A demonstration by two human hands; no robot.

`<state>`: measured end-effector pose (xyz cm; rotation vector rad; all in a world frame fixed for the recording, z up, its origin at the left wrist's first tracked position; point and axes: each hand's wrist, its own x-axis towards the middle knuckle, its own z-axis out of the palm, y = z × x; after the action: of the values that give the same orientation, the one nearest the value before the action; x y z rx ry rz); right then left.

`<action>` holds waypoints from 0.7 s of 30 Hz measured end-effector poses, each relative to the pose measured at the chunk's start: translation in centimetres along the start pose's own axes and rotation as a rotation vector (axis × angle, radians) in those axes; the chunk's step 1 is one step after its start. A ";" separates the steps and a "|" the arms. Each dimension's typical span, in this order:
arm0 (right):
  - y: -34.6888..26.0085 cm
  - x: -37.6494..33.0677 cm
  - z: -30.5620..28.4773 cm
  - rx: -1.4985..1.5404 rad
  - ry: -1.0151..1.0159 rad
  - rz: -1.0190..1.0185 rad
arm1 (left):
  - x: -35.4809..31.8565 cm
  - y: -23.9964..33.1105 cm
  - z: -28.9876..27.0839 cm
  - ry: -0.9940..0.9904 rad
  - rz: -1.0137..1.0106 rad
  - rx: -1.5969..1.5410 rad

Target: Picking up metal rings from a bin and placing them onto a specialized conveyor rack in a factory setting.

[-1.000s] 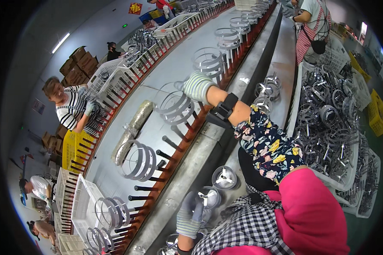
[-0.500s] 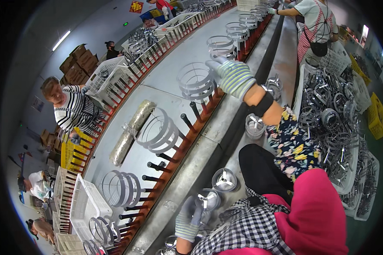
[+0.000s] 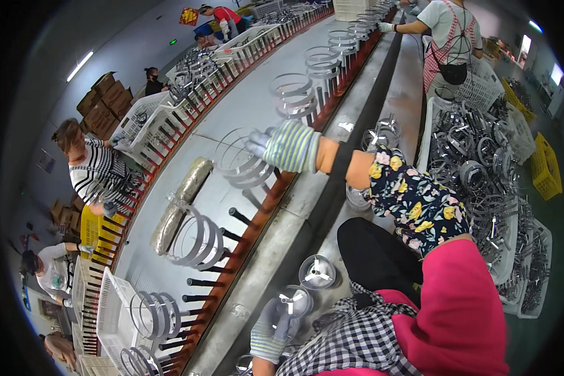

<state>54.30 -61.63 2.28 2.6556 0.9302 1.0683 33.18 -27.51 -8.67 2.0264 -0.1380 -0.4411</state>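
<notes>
Nearest, the left hand (image 3: 273,331) curled loosely around a shiny round cap (image 3: 292,302). Farther off, the right hand (image 3: 286,146) gripped thin metal rings (image 3: 241,164) hanging on a black peg (image 3: 252,198). They looked light, stiff and slippery; best held by the rim.

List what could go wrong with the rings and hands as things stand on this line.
1. The right hand is reaching among metal rings hung on dark pegs; a glove finger might snag on a ring or peg.
2. The left hand rests on a round metal part well outside the reach of the other arm; with attention up at the rings, that part could slip.
3. Rings hang loosely on neighbouring pegs, so a bump might knock some off.
</notes>
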 end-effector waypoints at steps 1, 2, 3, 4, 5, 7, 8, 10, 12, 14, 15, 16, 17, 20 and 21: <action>0.0 0.2 0.2 -0.001 0.023 -0.032 | -0.1 -0.2 0.1 -0.004 0.006 -0.002; -0.1 0.2 0.2 -0.007 0.022 -0.032 | -0.2 -0.2 0.1 -0.008 0.006 -0.005; -0.3 0.4 0.2 0.003 0.008 -0.049 | -0.2 -0.1 0.2 -0.009 0.004 -0.006; -0.5 0.6 0.2 0.015 -0.005 -0.066 | -0.2 0.0 0.2 -0.007 0.008 -0.006; -0.7 0.8 0.2 0.001 -0.045 -0.074 | -0.3 0.1 0.3 -0.008 0.005 -0.030; -0.9 0.8 0.0 0.029 -0.020 -0.088 | -0.4 1.3 0.3 -0.036 -0.023 -0.047; -1.0 0.8 -0.2 0.060 0.003 -0.103 | -0.4 1.3 0.4 -0.035 -0.019 -0.045; -1.3 1.1 -0.5 0.112 -0.023 -0.119 | -0.4 1.3 0.5 -0.047 0.012 -0.010; -2.3 1.6 -0.7 0.161 -0.038 -0.032 | -0.6 1.4 0.7 -0.052 -0.013 -0.024; -2.7 1.5 0.6 0.173 0.017 -0.026 | -0.7 1.7 1.1 -0.013 0.041 -0.021; -2.9 1.8 1.1 0.207 0.075 -0.032 | -0.9 2.7 0.9 -0.031 -0.003 0.001; -3.0 2.0 1.5 0.240 0.133 -0.038 | -1.0 2.8 0.9 -0.028 -0.002 0.006; -3.1 1.9 1.9 0.272 0.086 -0.021 | -1.2 2.9 0.9 -0.038 0.003 0.030; -4.0 2.4 0.7 0.290 0.069 -0.021 | -1.6 3.3 1.2 -0.040 -0.005 0.030; -4.2 2.7 0.1 0.256 0.170 -0.042 | -1.5 3.1 1.3 -0.042 0.010 0.027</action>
<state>53.83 -56.62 2.36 2.7615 1.2272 1.2591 31.56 -29.64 -6.10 2.0430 -0.1811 -0.4784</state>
